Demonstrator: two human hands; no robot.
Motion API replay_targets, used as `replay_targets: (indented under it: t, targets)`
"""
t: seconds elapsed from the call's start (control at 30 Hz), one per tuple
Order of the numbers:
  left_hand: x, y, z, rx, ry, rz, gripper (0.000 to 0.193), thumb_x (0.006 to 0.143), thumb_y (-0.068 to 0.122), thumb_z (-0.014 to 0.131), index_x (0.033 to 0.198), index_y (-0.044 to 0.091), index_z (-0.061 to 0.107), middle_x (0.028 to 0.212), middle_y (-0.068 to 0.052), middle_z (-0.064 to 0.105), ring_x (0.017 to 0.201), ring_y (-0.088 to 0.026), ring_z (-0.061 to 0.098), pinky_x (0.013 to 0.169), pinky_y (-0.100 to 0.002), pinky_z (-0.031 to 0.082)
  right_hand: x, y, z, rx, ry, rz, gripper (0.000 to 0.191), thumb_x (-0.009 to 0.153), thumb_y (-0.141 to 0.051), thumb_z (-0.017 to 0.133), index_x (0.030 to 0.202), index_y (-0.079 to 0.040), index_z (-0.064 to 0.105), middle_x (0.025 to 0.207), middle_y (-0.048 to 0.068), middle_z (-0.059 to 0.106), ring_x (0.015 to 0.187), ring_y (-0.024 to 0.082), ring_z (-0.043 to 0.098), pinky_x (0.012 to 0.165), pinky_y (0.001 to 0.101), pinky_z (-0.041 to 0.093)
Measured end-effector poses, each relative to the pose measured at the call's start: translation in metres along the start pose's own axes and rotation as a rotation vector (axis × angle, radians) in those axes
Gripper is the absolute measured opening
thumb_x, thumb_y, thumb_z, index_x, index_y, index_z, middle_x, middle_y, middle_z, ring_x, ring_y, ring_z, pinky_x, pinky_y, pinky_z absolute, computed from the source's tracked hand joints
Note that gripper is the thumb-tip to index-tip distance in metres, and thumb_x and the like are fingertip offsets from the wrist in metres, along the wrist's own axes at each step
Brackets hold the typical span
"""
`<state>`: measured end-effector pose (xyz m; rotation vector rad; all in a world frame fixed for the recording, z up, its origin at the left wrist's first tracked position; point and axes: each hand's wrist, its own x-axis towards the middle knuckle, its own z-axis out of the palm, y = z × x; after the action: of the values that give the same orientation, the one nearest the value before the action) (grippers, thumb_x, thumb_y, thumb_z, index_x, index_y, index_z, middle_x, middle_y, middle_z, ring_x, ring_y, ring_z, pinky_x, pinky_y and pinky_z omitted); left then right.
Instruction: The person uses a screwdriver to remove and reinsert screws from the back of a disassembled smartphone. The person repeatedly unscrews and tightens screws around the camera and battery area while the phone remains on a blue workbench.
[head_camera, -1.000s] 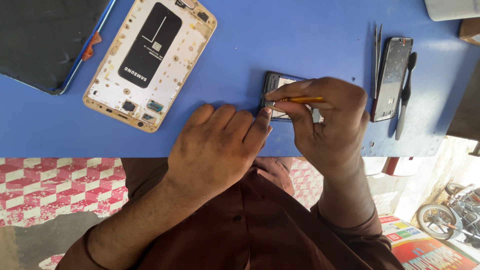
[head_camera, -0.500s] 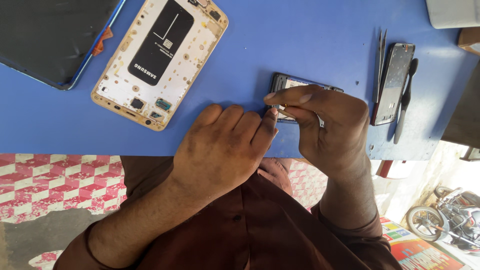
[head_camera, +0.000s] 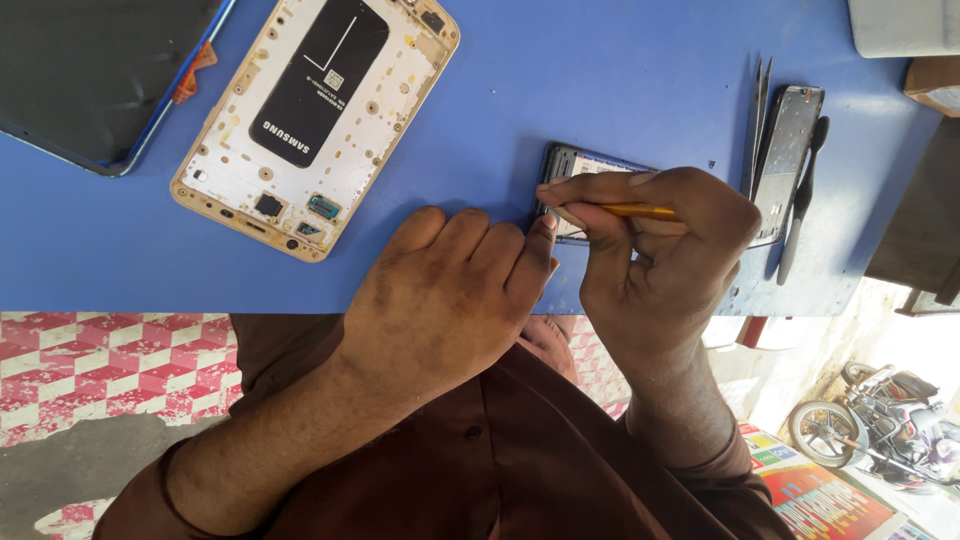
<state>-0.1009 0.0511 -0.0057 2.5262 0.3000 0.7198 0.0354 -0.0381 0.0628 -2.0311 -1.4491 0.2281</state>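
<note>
On the blue tabletop (head_camera: 600, 80), a small dark phone with its back opened (head_camera: 585, 165) lies near the front edge, and both hands meet over it. The right hand (head_camera: 650, 270) is curled tight around a thin yellow-handled tool (head_camera: 640, 211), pinched between thumb and forefinger, its tip lying over the small phone's near end. The left hand (head_camera: 445, 295) rests flat beside the small phone, fingers together and holding nothing, with one fingertip pressed against the phone's left edge. To the left of the small phone lies a large gold and white phone frame with a black panel (head_camera: 315, 115), and beyond that a dark tablet with a blue rim (head_camera: 95, 70). To the right of the small phone lie metal tweezers (head_camera: 757, 125), a narrow dark phone part (head_camera: 792, 150) and a black brush (head_camera: 805, 195).
</note>
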Motion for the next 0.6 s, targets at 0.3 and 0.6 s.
replay_targets:
  t: [0.3,0.6]
  targets:
    - [-0.004,0.000,0.001,-0.007,0.017,0.003,0.026,0.095,0.029,0.069,0.108,0.006,0.073,0.079,0.002,0.056,0.078,-0.015,0.057,0.070,-0.032,0.044,-0.005,0.007,-0.009,-0.235,-0.160,-0.134,0.024,0.095,0.012,0.067,0.106,-0.002,0.052,0.090,0.026,0.075,0.079,0.030,0.077,0.069,0.0361,0.064]
    - [-0.002,0.000,0.000,0.003,0.012,-0.002,0.021,0.098,0.022,0.068,0.110,0.007,0.073,0.078,0.002,0.055,0.077,-0.014,0.056,0.069,-0.032,0.042,-0.001,0.036,-0.012,0.182,-0.142,-0.095,0.021,0.105,0.009,0.063,0.109,0.005,0.043,0.096,0.027,0.073,0.092,0.032,0.079,0.077,0.0346,0.069]
